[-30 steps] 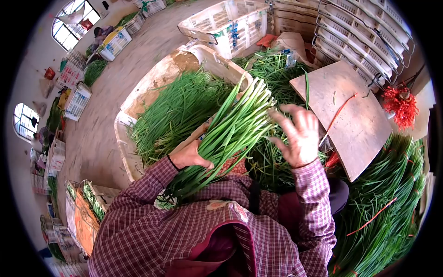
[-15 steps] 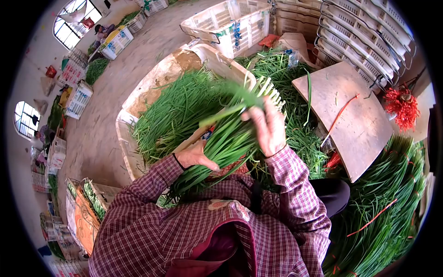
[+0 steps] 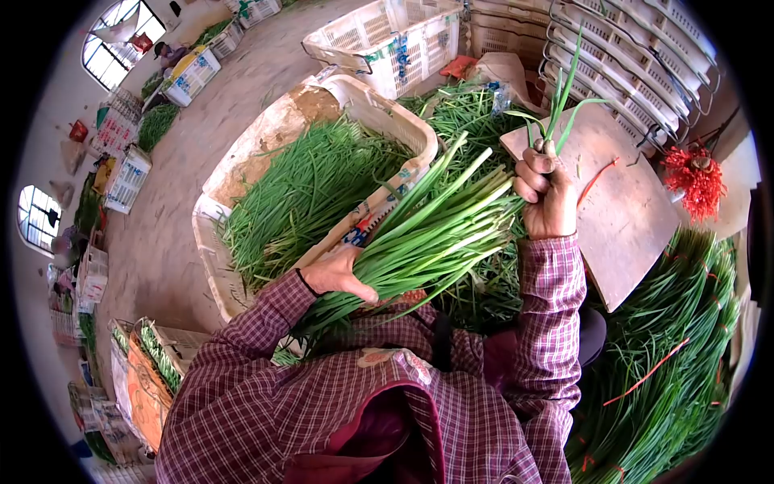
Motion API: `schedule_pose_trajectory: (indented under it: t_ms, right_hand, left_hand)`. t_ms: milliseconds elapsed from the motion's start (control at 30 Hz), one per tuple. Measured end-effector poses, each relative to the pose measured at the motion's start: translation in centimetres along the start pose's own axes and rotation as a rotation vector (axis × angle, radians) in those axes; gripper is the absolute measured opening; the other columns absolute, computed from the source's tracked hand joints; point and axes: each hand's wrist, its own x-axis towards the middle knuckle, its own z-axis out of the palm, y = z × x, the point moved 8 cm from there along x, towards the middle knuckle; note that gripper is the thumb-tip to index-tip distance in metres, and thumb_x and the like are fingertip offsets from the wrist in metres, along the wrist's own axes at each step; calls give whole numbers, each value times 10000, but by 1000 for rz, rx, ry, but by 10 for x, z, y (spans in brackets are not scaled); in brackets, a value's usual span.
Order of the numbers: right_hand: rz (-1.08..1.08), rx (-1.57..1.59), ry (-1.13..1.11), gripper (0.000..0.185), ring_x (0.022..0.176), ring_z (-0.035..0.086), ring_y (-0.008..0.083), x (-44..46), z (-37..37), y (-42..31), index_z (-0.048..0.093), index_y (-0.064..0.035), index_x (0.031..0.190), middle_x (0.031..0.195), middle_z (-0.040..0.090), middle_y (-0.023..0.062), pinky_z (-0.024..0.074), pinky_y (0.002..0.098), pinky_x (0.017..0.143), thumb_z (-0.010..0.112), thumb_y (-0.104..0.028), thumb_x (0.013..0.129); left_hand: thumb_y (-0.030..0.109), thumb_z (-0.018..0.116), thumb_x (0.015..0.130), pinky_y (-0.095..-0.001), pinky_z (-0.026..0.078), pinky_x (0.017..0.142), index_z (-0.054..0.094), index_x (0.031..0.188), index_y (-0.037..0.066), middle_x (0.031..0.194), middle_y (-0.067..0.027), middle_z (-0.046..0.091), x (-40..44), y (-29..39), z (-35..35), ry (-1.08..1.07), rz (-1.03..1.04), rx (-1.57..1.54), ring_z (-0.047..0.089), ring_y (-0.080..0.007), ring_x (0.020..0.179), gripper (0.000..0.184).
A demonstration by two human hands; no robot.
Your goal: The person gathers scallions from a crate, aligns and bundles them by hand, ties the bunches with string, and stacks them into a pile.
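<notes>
My left hand (image 3: pixel 337 274) is wrapped round a bunch of green chives (image 3: pixel 439 230), thumb on top. The pale stem ends fan out to the right and the leaf tips hang down over my lap. Raised to the right of the bunch, my right hand (image 3: pixel 550 187) is closed on a few loose chive leaves (image 3: pixel 558 105) that stick up above its fingers. More loose chives (image 3: pixel 314 185) lie in a white plastic crate (image 3: pixel 211 222) in front of me.
Loose chives (image 3: pixel 476 113) cover the floor beyond my hands. A board (image 3: pixel 621 210) with a red tie lies at right, near tied chive bundles (image 3: pixel 661 379). Stacked crates (image 3: pixel 621 64) and hanging red ties (image 3: pixel 697 181) stand behind. Another person (image 3: pixel 168 55) sits far left.
My right hand has moved away from the bunch, to the right and up, with a few leaves in it. My left hand still holds the bunch, whose stem ends now spread to the right.
</notes>
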Motion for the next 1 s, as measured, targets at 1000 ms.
schedule_pose_trajectory:
  t_ms: [1000]
  right_hand:
    - [-783, -2079, -190, 174, 742, 515, 226, -50, 54, 32, 562, -81, 728, 745, 494, 49, 410, 361, 662, 692, -179, 667]
  left_hand:
    - [128, 850, 498, -375, 232, 1103, 149, 1464, 54, 1433, -88, 327, -6, -5, -11, 162, -5, -301, 309, -222, 1323, 1195]
